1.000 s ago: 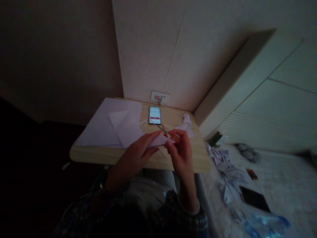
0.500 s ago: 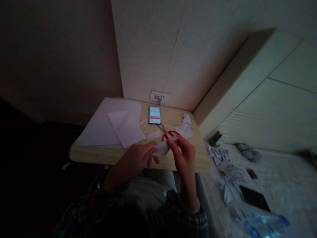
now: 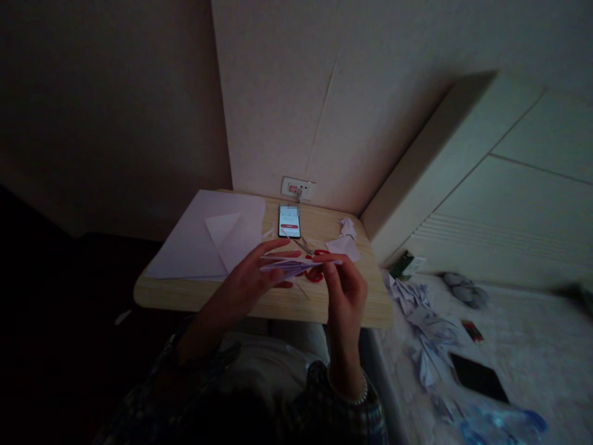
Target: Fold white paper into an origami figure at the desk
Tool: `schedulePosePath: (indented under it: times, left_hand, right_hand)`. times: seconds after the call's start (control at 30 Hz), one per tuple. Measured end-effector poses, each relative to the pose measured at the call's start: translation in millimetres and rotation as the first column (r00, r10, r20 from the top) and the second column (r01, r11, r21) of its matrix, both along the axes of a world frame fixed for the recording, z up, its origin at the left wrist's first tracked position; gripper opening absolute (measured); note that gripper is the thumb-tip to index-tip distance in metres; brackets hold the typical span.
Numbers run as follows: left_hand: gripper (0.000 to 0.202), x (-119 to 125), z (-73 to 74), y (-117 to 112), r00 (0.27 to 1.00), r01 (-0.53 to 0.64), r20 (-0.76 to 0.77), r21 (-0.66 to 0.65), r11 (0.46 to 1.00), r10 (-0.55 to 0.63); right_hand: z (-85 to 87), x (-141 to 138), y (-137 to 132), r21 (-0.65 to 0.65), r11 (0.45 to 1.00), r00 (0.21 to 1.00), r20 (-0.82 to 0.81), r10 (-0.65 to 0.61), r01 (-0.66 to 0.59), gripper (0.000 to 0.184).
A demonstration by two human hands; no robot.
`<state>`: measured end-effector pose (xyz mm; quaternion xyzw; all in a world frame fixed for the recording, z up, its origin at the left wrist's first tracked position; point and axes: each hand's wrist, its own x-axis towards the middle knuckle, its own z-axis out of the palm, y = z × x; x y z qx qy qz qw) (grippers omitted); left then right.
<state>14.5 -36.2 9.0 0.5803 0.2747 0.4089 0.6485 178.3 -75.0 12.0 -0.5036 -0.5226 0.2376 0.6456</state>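
A folded piece of white paper (image 3: 296, 267) is held above the front of the small wooden table, its layers seen edge-on. My right hand (image 3: 345, 281) pinches the paper's right end between thumb and fingers. At the left end, my left hand (image 3: 254, 272) grips it with the thumb below and the fingers stretched along the far side. Just behind the paper lie scissors (image 3: 321, 252) with red handles, partly covered by it. Large white sheets (image 3: 185, 247) with a folded triangle of paper (image 3: 221, 227) on top lie left of my left hand.
A lit phone (image 3: 290, 221) lies near the wall socket (image 3: 299, 188). Folded paper pieces (image 3: 343, 248) sit at the table's right. On the bed beside the table are several folded papers (image 3: 424, 315), a dark tablet-like object (image 3: 479, 377) and clear blue-tinted plastic (image 3: 504, 426).
The paper has turned from showing its flat face to edge-on, with its layers apart. My left fingers have lifted and spread behind it. The view has shifted slightly.
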Motion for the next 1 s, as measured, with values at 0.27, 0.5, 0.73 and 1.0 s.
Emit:
schedulePosePath:
  times: [0.27,0.5,0.73,1.0]
  left_hand:
    - [0.056,-2,12.5,-3,0.957,-0.276,-0.072,0.078,0.958,0.282]
    - [0.040,-3,14.5,-2,0.935,-0.326,-0.093,0.153,0.933,0.342]
    - [0.043,-5,11.3,-1,0.956,-0.247,-0.107,0.202,0.948,0.272]
    - [0.045,-12,8.4,0,0.968,-0.189,-0.115,0.259,0.947,0.225]
  right_hand:
    - [-1.7,-3,-6,0.008,0.996,0.993,0.087,0.083,-0.084,0.018]
    - [1.6,2,-3,-0.051,0.991,0.966,0.223,0.129,-0.120,0.016]
    - [8.9,3,-3,0.023,0.992,0.954,0.277,0.113,-0.124,0.017]
    - [5.8,4,-6,-0.022,0.985,0.940,0.295,0.170,-0.171,0.017]
